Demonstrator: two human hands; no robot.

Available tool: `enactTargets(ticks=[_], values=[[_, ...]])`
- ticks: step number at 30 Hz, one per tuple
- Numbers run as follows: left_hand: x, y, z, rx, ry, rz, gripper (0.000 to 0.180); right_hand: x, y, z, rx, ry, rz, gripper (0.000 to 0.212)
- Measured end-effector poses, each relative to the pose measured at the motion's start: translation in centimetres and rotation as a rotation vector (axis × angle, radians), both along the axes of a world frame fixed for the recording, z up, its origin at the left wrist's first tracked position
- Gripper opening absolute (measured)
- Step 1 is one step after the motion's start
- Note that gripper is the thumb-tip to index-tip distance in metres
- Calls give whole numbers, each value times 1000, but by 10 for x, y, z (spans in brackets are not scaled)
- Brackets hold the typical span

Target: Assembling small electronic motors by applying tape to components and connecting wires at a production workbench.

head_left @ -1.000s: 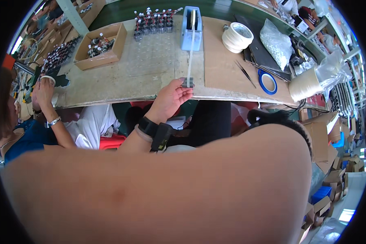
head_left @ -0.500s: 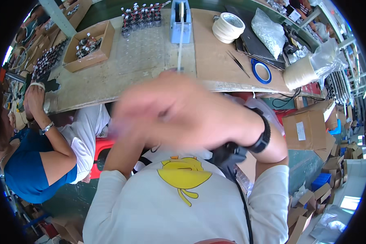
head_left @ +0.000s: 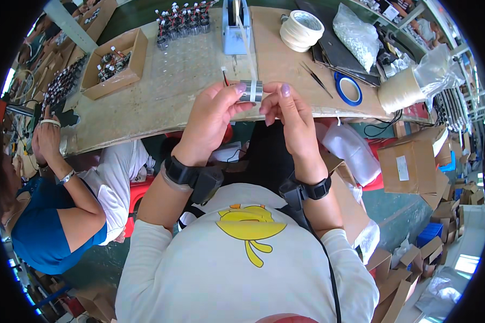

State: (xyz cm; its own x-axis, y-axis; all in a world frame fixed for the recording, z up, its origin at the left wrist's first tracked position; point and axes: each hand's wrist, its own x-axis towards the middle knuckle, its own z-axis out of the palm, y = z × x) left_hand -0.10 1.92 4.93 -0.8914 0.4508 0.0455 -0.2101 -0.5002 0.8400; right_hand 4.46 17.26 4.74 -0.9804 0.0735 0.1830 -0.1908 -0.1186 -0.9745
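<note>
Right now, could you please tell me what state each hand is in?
Left hand: closed, holding the silver cylinder between thumb and fingers.
Right hand: loosely curled beside it; cannot tell whether it touches or holds anything.

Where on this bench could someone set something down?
Bare tabletop shows between the open parts box and the left hand. The cardboard sheet has room between the blue tape dispenser and the tweezers. It is crowded further right, with the blue tape roll, plastic bag and cream spool.
</note>
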Motion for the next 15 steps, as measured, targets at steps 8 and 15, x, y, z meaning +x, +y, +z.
enactTargets(ticks=[8, 15], values=[[11, 3, -10, 11, -4, -51, 22, 5, -5, -6, 21, 20, 93, 38], [22, -2, -8, -138, 185, -9, 23, 20, 6, -2, -21, 58, 143, 31]])
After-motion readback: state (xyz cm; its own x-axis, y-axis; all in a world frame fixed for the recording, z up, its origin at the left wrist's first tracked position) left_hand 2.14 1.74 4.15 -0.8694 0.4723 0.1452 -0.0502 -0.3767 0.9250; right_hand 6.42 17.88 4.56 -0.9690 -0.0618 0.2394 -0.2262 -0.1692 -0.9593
